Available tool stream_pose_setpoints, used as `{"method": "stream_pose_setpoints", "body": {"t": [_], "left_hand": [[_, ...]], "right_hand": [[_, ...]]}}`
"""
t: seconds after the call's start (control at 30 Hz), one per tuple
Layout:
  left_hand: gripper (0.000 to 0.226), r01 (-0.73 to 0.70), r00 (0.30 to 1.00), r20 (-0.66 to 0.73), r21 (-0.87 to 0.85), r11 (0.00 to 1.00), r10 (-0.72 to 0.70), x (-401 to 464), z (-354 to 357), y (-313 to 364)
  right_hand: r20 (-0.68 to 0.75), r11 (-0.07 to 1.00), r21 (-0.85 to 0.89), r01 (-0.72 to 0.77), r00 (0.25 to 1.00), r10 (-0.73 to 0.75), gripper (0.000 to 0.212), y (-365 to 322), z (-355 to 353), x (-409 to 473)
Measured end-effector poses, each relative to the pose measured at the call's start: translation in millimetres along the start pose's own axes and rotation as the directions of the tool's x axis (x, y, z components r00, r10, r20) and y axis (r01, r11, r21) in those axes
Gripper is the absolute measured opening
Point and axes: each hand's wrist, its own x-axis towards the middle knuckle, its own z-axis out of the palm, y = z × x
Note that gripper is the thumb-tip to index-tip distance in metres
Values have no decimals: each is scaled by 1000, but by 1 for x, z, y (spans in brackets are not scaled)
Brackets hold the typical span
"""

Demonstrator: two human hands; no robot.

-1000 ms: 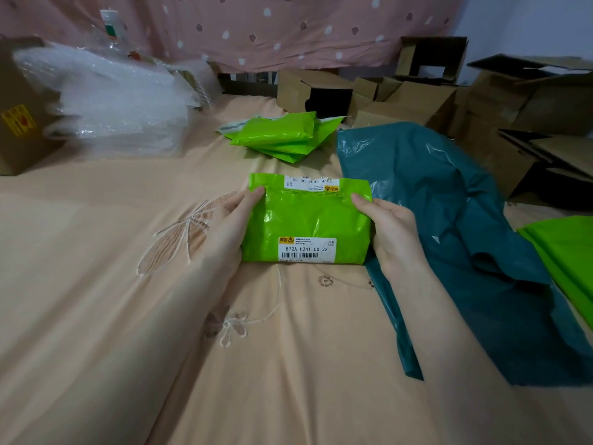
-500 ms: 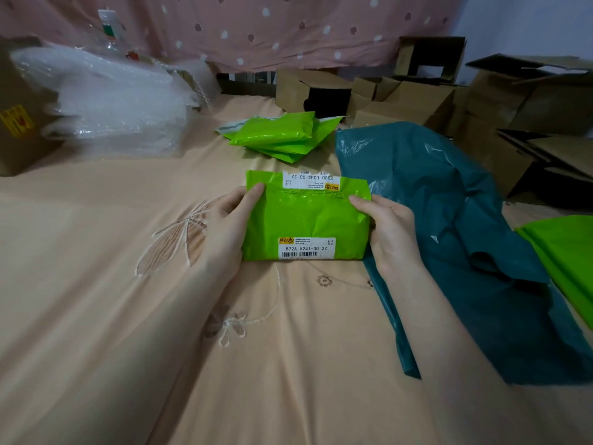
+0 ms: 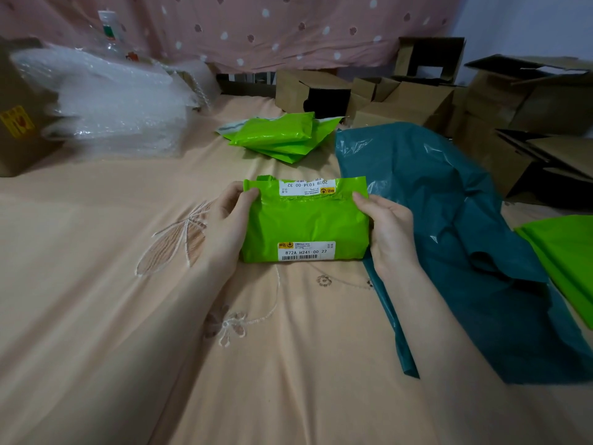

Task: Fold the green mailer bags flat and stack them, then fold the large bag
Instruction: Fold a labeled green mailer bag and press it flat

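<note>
Peach bedsheet (image 3: 96, 316) with embroidered flowers across the foreground, pink spotted curtain (image 3: 288, 27) along the back, pale wall (image 3: 529, 24) at far right, open cardboard boxes (image 3: 417, 101) stacked beneath it, heap of bubble wrap (image 3: 112, 101) at left, dim indoor light

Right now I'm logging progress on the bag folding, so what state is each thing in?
folded green mailer: folded, held at both ends, label up.
left hand: grips the mailer's left end.
right hand: grips its right end.
green mailer stack: folded, piled on the bed.
large teal bag: spread out, crumpled, not yet folded.
green bag at right edge: lying flat, partly out of view.
cardboard boxes: open.
</note>
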Motion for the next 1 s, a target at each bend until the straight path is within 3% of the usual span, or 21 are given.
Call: {"method": "stream_pose_setpoints", "body": {"t": [0.13, 0.6, 0.73, 1.0], "left_hand": [[17, -68, 997, 36, 9, 998, 67, -2, 0, 0], [26, -16, 997, -77, 4, 1000, 17, -2, 1, 1], [27, -28, 993, -117, 13, 1000, 29, -2, 1, 1], [14, -86, 968, -229, 73, 994, 101, 0, 1, 1]], "right_hand": [[-35, 1000, 18, -9, 999, 9, 11, 1, 0, 1], [-162, 1000, 19, 7, 987, -4, 15, 8, 2, 7], [-159, 999, 24, 39, 987, -34, 6, 7, 3, 5], [-185, 995, 5, 96, 978, -94, 11, 9, 5, 4]]}}
